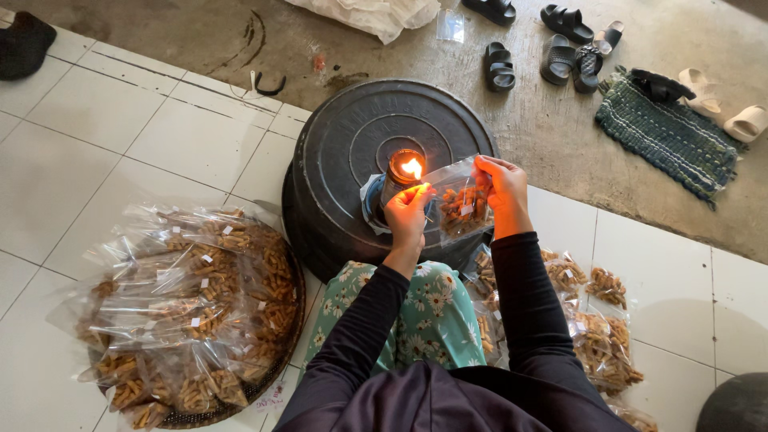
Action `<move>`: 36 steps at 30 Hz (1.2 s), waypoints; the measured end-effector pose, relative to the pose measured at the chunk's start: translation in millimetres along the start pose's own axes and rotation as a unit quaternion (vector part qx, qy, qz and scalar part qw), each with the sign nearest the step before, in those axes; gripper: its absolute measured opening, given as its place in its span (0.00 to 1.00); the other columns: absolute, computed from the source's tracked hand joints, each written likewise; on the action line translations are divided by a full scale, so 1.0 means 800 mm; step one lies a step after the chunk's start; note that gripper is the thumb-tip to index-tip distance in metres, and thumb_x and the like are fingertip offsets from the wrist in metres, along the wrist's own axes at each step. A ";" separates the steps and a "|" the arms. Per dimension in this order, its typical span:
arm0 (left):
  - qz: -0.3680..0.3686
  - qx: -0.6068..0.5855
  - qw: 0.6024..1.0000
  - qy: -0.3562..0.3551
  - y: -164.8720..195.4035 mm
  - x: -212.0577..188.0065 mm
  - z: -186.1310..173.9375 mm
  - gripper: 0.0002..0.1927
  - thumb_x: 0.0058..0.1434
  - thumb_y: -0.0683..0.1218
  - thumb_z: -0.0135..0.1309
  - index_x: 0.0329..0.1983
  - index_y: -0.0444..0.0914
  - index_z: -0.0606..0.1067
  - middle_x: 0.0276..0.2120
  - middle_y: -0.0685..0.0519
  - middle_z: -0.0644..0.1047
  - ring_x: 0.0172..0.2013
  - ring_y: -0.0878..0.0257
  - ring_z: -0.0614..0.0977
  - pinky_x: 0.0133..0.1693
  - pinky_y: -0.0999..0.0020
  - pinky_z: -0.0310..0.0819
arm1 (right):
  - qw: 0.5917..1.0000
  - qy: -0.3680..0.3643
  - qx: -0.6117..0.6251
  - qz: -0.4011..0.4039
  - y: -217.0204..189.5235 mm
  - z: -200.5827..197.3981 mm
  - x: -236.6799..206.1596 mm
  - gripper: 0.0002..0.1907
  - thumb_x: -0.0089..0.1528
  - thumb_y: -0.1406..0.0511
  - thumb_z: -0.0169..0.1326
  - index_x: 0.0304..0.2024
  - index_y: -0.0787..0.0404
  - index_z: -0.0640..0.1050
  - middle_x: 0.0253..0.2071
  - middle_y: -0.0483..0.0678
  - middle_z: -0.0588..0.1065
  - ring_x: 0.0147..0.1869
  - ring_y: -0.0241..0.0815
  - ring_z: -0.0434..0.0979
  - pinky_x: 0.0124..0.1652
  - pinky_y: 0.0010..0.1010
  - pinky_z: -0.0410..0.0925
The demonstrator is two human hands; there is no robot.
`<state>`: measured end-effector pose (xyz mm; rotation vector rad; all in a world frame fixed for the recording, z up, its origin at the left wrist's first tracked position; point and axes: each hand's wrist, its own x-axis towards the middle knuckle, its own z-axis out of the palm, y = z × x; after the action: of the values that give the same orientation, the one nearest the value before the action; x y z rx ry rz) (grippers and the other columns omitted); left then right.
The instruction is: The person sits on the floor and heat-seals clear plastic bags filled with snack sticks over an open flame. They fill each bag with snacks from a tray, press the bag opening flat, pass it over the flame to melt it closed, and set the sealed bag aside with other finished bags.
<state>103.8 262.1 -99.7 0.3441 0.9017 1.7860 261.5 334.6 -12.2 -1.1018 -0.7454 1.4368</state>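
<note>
My left hand [408,214] and my right hand [502,186] both grip a clear plastic bag [462,205] filled with brown snack sticks. They hold its top edge beside the flame of a small candle in a jar [405,170]. The jar stands on an overturned black basin [352,152] in front of my knees. The left hand is nearest the flame; the right hand pinches the bag's upper right corner.
A round woven tray [276,360] at my left holds several sealed snack bags [188,296]. More filled bags [600,336] lie on the white tiles at my right. Sandals [560,48] and a green mat [668,136] lie on the concrete beyond.
</note>
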 end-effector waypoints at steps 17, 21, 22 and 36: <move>-0.007 0.003 1.000 0.006 -0.003 0.001 -0.016 0.06 0.63 0.36 0.61 0.39 0.27 0.81 0.36 0.46 0.83 0.37 0.63 0.84 0.44 0.71 0.78 | 0.999 -0.019 -0.019 -0.020 0.009 0.000 0.004 0.08 0.59 0.73 0.63 0.39 0.74 0.82 0.29 0.54 0.80 0.25 0.35 0.76 0.25 0.22 0.66; 0.002 -0.020 1.000 -0.001 0.001 0.001 -0.017 0.06 0.60 0.36 0.61 0.39 0.27 0.80 0.36 0.46 0.83 0.37 0.62 0.85 0.45 0.71 0.80 | 0.999 -0.017 -0.024 -0.021 0.010 0.005 0.004 0.08 0.59 0.73 0.63 0.39 0.74 0.81 0.30 0.54 0.80 0.26 0.35 0.77 0.25 0.21 0.67; 0.003 -0.016 1.000 0.002 0.002 0.002 -0.018 0.06 0.61 0.36 0.61 0.39 0.27 0.80 0.36 0.46 0.83 0.37 0.62 0.85 0.45 0.70 0.80 | 1.000 -0.014 -0.021 -0.018 0.010 0.006 0.005 0.08 0.59 0.74 0.63 0.39 0.74 0.81 0.30 0.54 0.80 0.26 0.36 0.77 0.25 0.21 0.67; -0.011 -0.017 1.000 0.016 0.014 -0.005 -0.028 0.05 0.62 0.38 0.60 0.38 0.29 0.79 0.35 0.47 0.82 0.37 0.61 0.85 0.45 0.71 0.80 | 0.999 -0.017 -0.034 -0.035 0.013 0.019 -0.004 0.08 0.59 0.73 0.63 0.38 0.74 0.82 0.31 0.54 0.81 0.27 0.36 0.79 0.26 0.21 0.68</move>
<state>84.0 247.4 -105.6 0.2833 0.8945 1.7893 243.2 331.4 -15.6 -1.0950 -0.8554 1.3818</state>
